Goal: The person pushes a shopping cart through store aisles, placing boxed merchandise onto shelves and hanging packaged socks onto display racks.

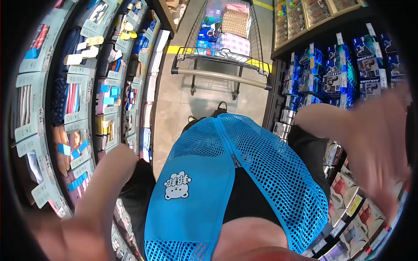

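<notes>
My left hand (pixel 69 237) is raised close to the camera at the lower left edge. It is blurred and partly cut off, so its fingers do not show clearly. On the other side, my right hand (pixel 379 152) is also up near the camera, smeared by motion, in front of the right-hand shelves. I cannot make out anything held in either hand. A blue mesh vest (pixel 187 174) with a white bear print covers my torso over black clothing. Ahead of me stands a wire shopping cart (pixel 222 77) carrying a patterned brown package (pixel 236 21), a pink checked package (pixel 234 45) and blue packs (pixel 208 35).
Shelves of packaged folded textiles (pixel 78 100) with price tags line my left side. To the right hang blue packs (pixel 335 74), with boxed goods (pixel 355 217) lower down. A wooden display (pixel 305 19) stands at the upper right. Yellow stripes (pixel 174 49) cross the tiled floor (pixel 170 95).
</notes>
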The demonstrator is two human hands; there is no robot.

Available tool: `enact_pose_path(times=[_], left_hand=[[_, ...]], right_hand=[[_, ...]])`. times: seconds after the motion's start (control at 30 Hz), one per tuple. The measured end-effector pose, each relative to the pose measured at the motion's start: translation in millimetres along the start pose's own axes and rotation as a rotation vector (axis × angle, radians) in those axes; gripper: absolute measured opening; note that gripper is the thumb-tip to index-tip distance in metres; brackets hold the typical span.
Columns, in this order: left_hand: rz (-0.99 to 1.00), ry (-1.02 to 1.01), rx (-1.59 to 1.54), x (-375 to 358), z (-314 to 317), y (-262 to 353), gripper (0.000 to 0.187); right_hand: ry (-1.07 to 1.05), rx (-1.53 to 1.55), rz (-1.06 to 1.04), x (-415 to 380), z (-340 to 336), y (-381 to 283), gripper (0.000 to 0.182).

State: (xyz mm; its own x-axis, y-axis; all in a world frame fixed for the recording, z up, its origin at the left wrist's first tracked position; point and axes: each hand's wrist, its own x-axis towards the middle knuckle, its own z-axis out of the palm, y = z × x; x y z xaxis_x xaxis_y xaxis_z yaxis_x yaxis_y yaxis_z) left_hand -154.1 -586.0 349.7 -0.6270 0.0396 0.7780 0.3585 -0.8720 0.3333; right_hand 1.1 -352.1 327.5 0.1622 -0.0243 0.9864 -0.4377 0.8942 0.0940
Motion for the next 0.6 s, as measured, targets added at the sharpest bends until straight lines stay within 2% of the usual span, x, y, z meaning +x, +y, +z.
enact_pose_path(times=[0.07, 0.13, 0.27, 0.47, 0.6], left_hand=[[0.021, -0.035, -0.012, 8, -5, 10, 0.026], [0.039, -0.093, -0.013, 17, -9, 21, 0.027], [0.089, -0.181, -0.02, 34, -15, 37, 0.03], [0.318, -0.32, -0.081, 46, -31, 67, 0.034], [0.355, -0.364, 0.061, 60, -41, 68, 0.037]], right_hand=[[-0.059, 0.125, -0.13, 37, 21, -23, 0.046], [-0.094, 0.184, -0.167, 62, 34, -39, 0.048], [-0.134, 0.236, -0.156, 91, 47, -56, 0.051], [-0.181, 0.367, -0.214, 105, 51, -82, 0.057], [-0.189, 0.377, -0.181, 103, 60, -76, 0.061]])
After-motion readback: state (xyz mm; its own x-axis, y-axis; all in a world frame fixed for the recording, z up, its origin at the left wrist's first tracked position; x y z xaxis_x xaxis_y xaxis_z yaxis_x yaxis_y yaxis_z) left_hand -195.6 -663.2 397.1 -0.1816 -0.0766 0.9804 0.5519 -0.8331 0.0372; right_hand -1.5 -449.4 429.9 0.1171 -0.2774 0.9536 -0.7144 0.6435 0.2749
